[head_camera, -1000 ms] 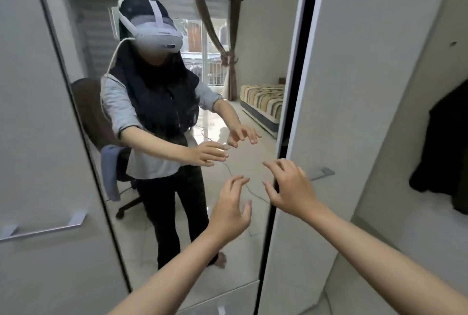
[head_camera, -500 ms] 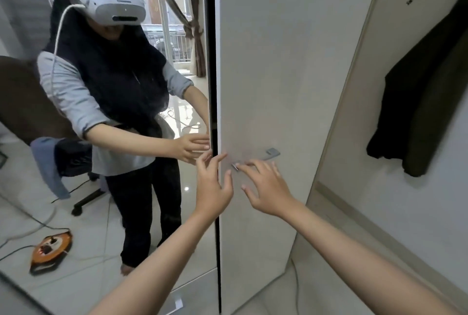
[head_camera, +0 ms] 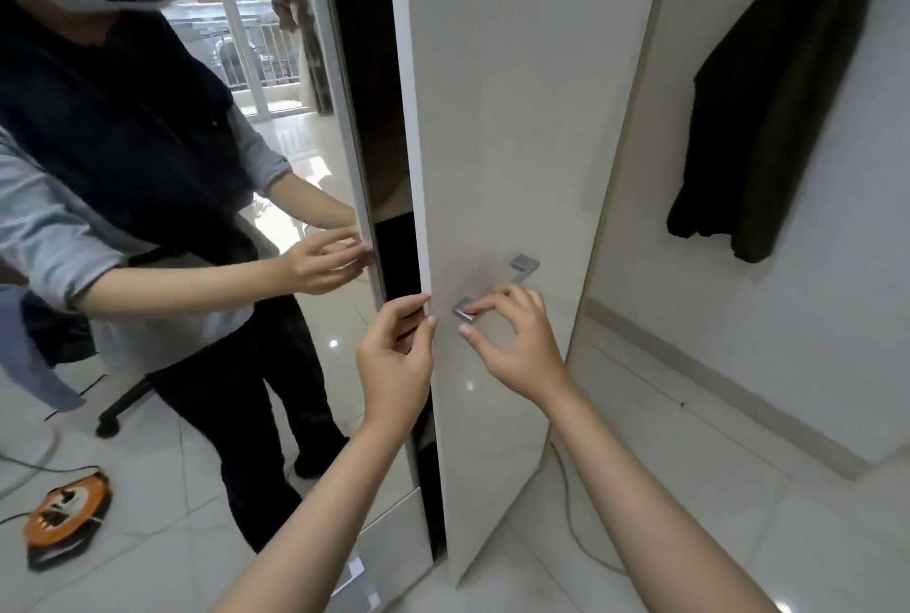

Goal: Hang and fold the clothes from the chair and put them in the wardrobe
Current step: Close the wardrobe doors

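While the wardrobe door point(head_camera: 502, 159) is standing ajar with a dark gap along its left edge, the left hand point(head_camera: 394, 366) is curling around that edge, thumb on the pale front face and the other fingers hooking behind it. The right hand point(head_camera: 517, 341) is reaching to the metal handle point(head_camera: 495, 290) on the door's front; its fingertips point(head_camera: 485, 307) are resting on the lower end of the bar, fingers bent and loosely apart, thumb hanging free just below, so the grasp is not closing around anything. Both bare forearms are stretching up from the bottom of the view.

Left of the gap, a mirrored panel point(head_camera: 354, 129) is reflecting the person in a grey top, a dark vest and a headset, arms reaching toward the same edge. In that reflection the office chair point(head_camera: 118, 405) is showing at the left edge, with blue and dark clothes point(head_camera: 34, 356) draping over it, well apart from the wardrobe. An orange cable reel point(head_camera: 64, 511) is lying on the tiled floor point(head_camera: 738, 538) in the reflection, with a cord trailing from it.

To the right of the door, a dark garment point(head_camera: 768, 95) is hanging against the white wall point(head_camera: 837, 317), near the door's swing side. A thin cable point(head_camera: 573, 524) is running along the floor past the door's lower corner.
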A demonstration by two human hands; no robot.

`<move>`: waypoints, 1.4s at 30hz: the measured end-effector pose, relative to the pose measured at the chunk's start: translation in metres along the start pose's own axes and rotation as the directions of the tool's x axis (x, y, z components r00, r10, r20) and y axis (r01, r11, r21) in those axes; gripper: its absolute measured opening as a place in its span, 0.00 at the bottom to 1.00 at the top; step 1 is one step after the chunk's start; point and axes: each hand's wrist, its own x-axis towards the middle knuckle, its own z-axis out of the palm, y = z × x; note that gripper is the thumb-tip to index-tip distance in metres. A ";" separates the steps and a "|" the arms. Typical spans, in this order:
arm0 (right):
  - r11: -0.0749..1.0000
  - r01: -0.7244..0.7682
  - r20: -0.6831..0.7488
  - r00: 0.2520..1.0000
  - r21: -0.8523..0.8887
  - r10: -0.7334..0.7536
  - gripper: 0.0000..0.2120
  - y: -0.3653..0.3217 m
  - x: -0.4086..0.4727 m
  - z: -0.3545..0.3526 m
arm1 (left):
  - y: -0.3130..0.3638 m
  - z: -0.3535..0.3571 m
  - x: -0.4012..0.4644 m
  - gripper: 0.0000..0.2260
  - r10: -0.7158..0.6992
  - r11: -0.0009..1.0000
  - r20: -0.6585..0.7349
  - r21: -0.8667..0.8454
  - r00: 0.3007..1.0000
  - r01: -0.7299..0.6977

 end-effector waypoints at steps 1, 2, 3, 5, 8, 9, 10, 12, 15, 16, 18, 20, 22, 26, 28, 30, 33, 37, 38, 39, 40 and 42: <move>1.000 -0.019 -0.019 1.000 0.010 0.019 0.06 0.000 -0.003 -0.003 | 0.000 0.001 -0.002 0.09 -0.011 1.000 0.012 -0.029 1.000 0.012; 0.999 -0.035 -0.042 0.998 0.017 0.036 0.06 -0.001 -0.007 -0.006 | 0.001 0.002 -0.004 0.08 -0.014 0.999 0.031 -0.049 0.999 0.016; 0.999 -0.049 -0.065 0.997 0.023 0.050 0.06 -0.003 -0.010 -0.010 | 0.001 0.002 -0.005 0.08 -0.011 0.998 0.056 -0.067 0.998 0.015; 0.998 -0.063 -0.098 0.993 0.027 0.065 0.05 -0.004 -0.016 -0.017 | 0.003 0.003 -0.009 0.10 -0.005 0.995 0.114 -0.101 0.993 0.016; 0.997 -0.074 -0.094 0.993 0.036 0.077 0.04 -0.007 -0.026 -0.035 | 0.006 0.007 -0.014 0.13 0.007 0.990 0.197 -0.143 0.980 0.022; 0.996 -0.088 -0.093 0.991 0.031 0.091 0.04 -0.008 -0.031 -0.041 | 0.007 0.008 -0.016 0.13 0.025 0.989 0.234 -0.150 0.972 0.011; 0.993 -0.113 -0.093 0.989 0.023 0.115 0.04 -0.009 -0.035 -0.048 | 0.007 0.010 -0.018 0.12 0.051 0.988 0.274 -0.153 0.960 -0.009; 0.984 -0.176 -0.104 0.979 0.012 0.177 0.04 -0.013 -0.044 -0.062 | 0.009 0.015 -0.024 0.09 0.104 0.987 0.345 -0.151 0.933 -0.054; 0.964 -0.249 -0.276 0.924 0.095 0.266 0.06 -0.032 -0.055 -0.082 | 0.013 0.029 -0.033 0.06 0.135 0.981 0.428 -0.181 0.893 -0.062; 0.966 -0.220 -0.373 0.891 0.138 0.257 0.08 -0.044 -0.057 -0.088 | 0.014 0.035 -0.035 0.05 0.153 0.979 0.457 -0.194 0.876 -0.070; 0.986 -0.098 -0.525 0.837 0.134 0.155 0.12 -0.068 -0.059 -0.099 | 0.014 0.047 -0.039 0.05 0.190 0.972 0.515 -0.220 0.836 -0.085; 1.000 -0.010 -0.564 0.825 -0.008 0.003 0.18 -0.087 -0.058 -0.108 | 0.016 0.060 -0.042 0.06 0.220 0.964 0.574 -0.253 0.789 -0.084; 0.976 0.004 -0.553 0.823 -0.220 -0.128 0.21 -0.090 -0.055 -0.118 | 0.019 0.074 -0.045 0.07 0.258 0.957 0.622 -0.271 0.739 -0.106; 0.922 -0.071 -0.580 0.795 -0.381 -0.178 0.19 -0.073 -0.057 -0.140 | 0.023 0.104 -0.046 0.07 0.260 0.959 0.731 -0.273 0.631 -0.079; 0.919 -0.075 -0.595 0.782 -0.386 -0.186 0.21 -0.064 -0.061 -0.151 | 0.023 0.119 -0.043 0.10 0.273 0.961 0.777 -0.248 0.567 -0.123; 0.910 -0.084 -0.614 0.762 -0.407 -0.204 0.22 -0.055 -0.064 -0.162 | 0.022 0.136 -0.038 0.14 0.311 0.949 0.798 -0.231 0.517 -0.214; 0.885 -0.116 -0.650 0.722 -0.451 -0.237 0.21 -0.038 -0.065 -0.176 | 0.024 0.164 -0.031 0.19 0.342 0.929 0.802 -0.211 0.490 -0.303; 0.748 -0.165 -0.597 0.719 -0.643 -0.355 0.25 -0.010 -0.055 -0.205 | 0.031 0.209 -0.027 0.23 0.373 0.913 0.790 -0.220 0.487 -0.343; 0.704 -0.180 -0.566 0.740 -0.687 -0.363 0.26 -0.002 -0.051 -0.214 | 0.032 0.220 -0.026 0.24 0.380 0.909 0.788 -0.220 0.484 -0.355; 0.667 -0.207 -0.545 0.763 -0.716 -0.349 0.28 0.007 -0.047 -0.223 | 0.033 0.232 -0.025 0.26 0.383 0.904 0.787 -0.213 0.483 -0.371; 0.637 -0.245 -0.538 0.781 -0.731 -0.318 0.29 0.016 -0.043 -0.231 | 0.033 0.244 -0.023 0.28 0.383 0.899 0.788 -0.197 0.482 -0.392; 0.598 -0.335 -0.564 0.789 -0.728 -0.244 0.32 0.035 -0.035 -0.245 | 0.032 0.266 -0.017 0.31 0.386 0.884 0.785 -0.166 0.485 -0.437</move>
